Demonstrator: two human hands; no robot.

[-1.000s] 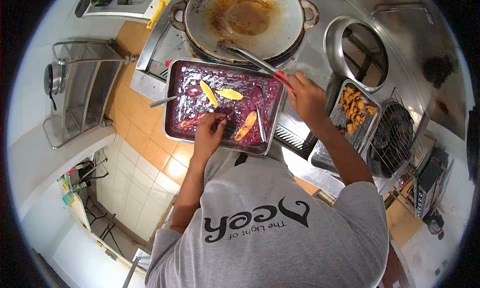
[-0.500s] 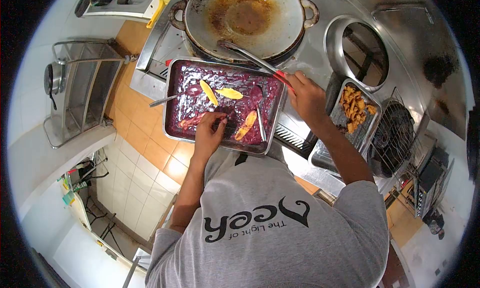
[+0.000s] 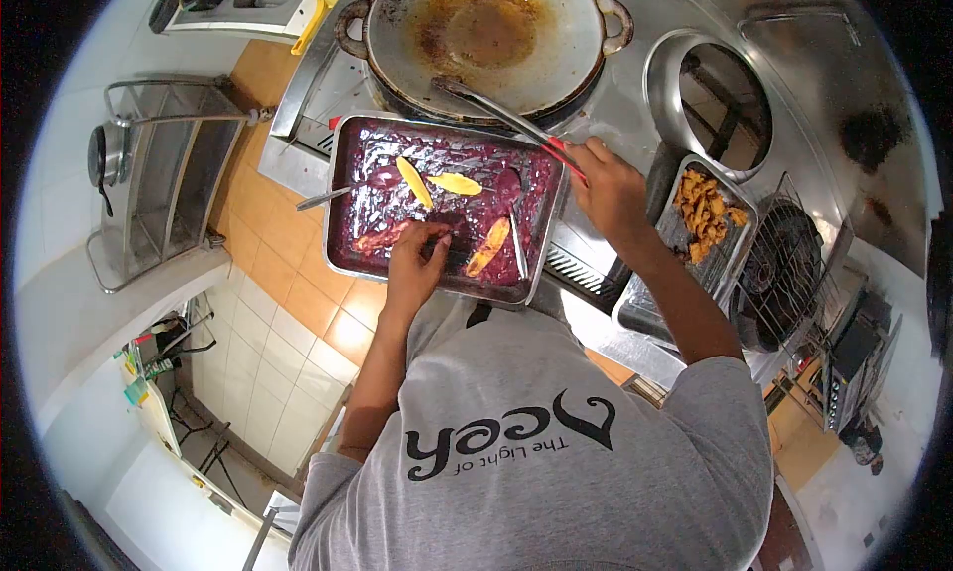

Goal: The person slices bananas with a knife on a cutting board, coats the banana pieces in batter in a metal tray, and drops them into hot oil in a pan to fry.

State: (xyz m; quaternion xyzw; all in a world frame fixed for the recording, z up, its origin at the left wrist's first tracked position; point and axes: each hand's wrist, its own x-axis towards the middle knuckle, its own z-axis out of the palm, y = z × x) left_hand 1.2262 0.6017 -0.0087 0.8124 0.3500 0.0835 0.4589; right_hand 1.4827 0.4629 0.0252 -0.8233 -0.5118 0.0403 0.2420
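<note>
Spoon (image 3: 328, 199): bowl in the purple coating, handle over the left rim of the tray (image 3: 486, 295); a snagged sleeve or forearm could flick coating out.
Coated piece (image 3: 377, 239): lower left part of the tray, beside the left hand (image 3: 412, 268).
Left fingers: drawn narrow, low over the tray's near half; whether they pinch anything, cannot tell. Wet, slick coating could cause a dropped piece.
Yellow strips (image 3: 414, 184): two, in the tray's upper middle, largely uncoated.
Wok (image 3: 397, 35): just beyond the tray, oily residue inside; heat not determinable. If hot, its nearness could cause spatter or a burn.
Half-coated piece (image 3: 487, 248): lower right part of the tray, near the second spoon (image 3: 518, 243).
Tongs (image 3: 506, 114): slanting over the tray's far edge, tips at the wok; a loose hold could let them slip.
Right hand (image 3: 611, 189): right of the tray, fingers wrapped around the red tong grip.
Fried pieces (image 3: 703, 214): in another pan (image 3: 645, 308), right of the tray.
</note>
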